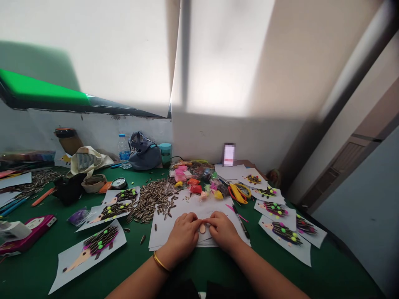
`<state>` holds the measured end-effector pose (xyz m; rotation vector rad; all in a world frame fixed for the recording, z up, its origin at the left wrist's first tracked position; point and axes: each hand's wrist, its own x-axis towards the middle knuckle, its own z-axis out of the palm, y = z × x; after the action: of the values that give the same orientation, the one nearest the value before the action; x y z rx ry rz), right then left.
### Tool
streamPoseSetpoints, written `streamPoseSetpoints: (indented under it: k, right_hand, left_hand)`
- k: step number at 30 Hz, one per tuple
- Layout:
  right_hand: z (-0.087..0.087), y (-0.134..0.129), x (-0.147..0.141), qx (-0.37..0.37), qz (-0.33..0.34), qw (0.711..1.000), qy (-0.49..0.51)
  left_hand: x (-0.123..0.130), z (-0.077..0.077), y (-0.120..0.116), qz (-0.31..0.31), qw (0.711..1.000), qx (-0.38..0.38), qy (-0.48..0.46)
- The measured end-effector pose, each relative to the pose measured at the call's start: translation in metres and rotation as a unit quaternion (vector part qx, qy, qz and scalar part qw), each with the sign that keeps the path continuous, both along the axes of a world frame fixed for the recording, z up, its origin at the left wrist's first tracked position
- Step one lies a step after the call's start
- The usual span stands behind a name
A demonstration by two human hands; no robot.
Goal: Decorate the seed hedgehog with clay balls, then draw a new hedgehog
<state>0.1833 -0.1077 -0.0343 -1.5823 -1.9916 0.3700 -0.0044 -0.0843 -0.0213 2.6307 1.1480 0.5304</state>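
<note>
A small, flat, oval piece of peach modelling clay [202, 229] lies on a stack of white paper [165, 236]. My left hand [184, 233], with a gold bangle at the wrist, rests on the paper with curled fingers, its fingertips at the clay's upper edge. From the other side my right hand [222, 229] meets it, index fingertip at the same edge, fingers bent in. What lies under both fingertips is partly hidden. Sunflower seeds [152, 201] spill onto the sheet at its left. A black pen [241, 222] and a pink tool [233, 211] lie right of my right hand.
Bagged coloured clay [195, 189] and yellow-handled scissors [239, 193] sit behind the paper. Seed hedgehog pictures flank me, one at left [90, 251], others at right [285, 236]. A phone [229, 154] stands by the wall near a blue bag [145, 155] and a water bottle [124, 151].
</note>
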Motion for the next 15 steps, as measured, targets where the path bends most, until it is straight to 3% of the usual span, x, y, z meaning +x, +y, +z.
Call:
streamPoseSetpoints:
  k: [15]
  right_hand:
    - [-0.001,-0.0002,-0.0016,0.004,0.001,1.0,-0.021]
  left_hand:
    - [-0.002,-0.0013,0.0015,-0.001,1.0,0.003,-0.02]
